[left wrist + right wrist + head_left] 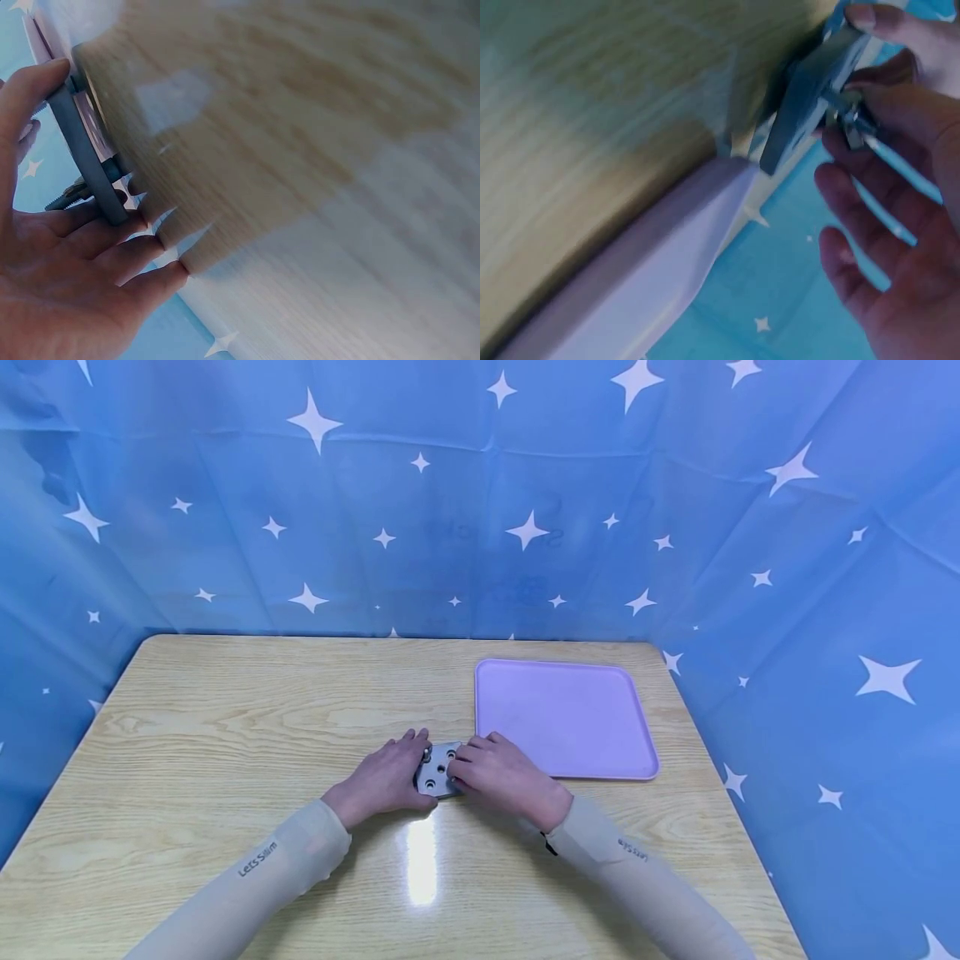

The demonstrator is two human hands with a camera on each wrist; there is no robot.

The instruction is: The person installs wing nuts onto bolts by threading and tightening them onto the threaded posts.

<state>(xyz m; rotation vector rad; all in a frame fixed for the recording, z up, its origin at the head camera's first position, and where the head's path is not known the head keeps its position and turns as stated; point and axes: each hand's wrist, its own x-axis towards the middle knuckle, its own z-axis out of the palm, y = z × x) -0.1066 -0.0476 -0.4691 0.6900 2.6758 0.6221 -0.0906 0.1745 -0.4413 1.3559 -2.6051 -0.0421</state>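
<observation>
A grey metal plate (pixel 435 787) with several round holes lies low over the table in front of me. My left hand (pixel 385 781) grips it from the left, thumb at the near edge and fingers toward the far edge. A threaded bolt (pixel 66 196) stands out of its upper face beside the left fingers. Dark stubs (pixel 114 167) show beneath the plate. My right hand (pixel 504 777) is over the plate's right side. In the right wrist view its thumb and index finger pinch a small metal bolt (pixel 847 116) at the plate's face; fingertips partly hide it.
A purple tray (pixel 562 718) lies right of the plate, its left rim close to my right hand. The wood-grain table (pixel 262 710) ends at a blue star-patterned curtain (pixel 450 493) behind and on both sides.
</observation>
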